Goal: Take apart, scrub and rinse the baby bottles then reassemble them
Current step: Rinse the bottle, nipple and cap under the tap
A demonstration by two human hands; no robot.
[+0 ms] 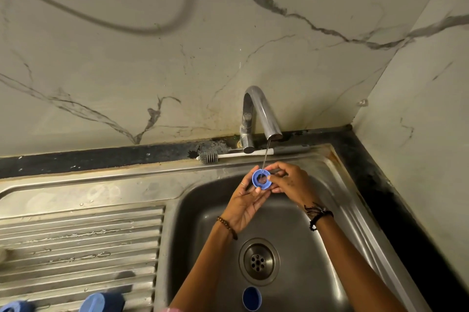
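While two blue bottle pieces (101, 302) sit at the near edge of the ribbed draining board (78, 243), with a second one (15, 306) cut off at the bottom left corner, a blue cap (251, 298) lies inside the steel sink (203, 210) basin close to the person, just this side of the round drain (258, 261). Both forearms reach forward over the basin, the left wrist wearing a brown bead bracelet (227, 226) and the right wrist a dark cord bracelet (318, 215). Above the far half of the basin the two hands meet around a blue screw ring (262, 179), held with its opening facing up. The left hand (245, 206) has its grip on the ring's left edge, fingers loosely extended beneath and beside it and a thin ring visible on one finger. The right hand (291, 182) has a closed grip, its thumb and fingertips pinching the ring's right rim. A thin stream of water falls from the curved chrome tap (258, 118) straight onto the ring. Behind the hands, a white-handled bottle brush (243, 154) with grey bristles lies along the sink's back ledge at the foot of the tap. Beyond that runs a dark strip of desk (101, 159), then the veined marble wall (177, 57), with a pale hose (106, 23) looping across its upper left.
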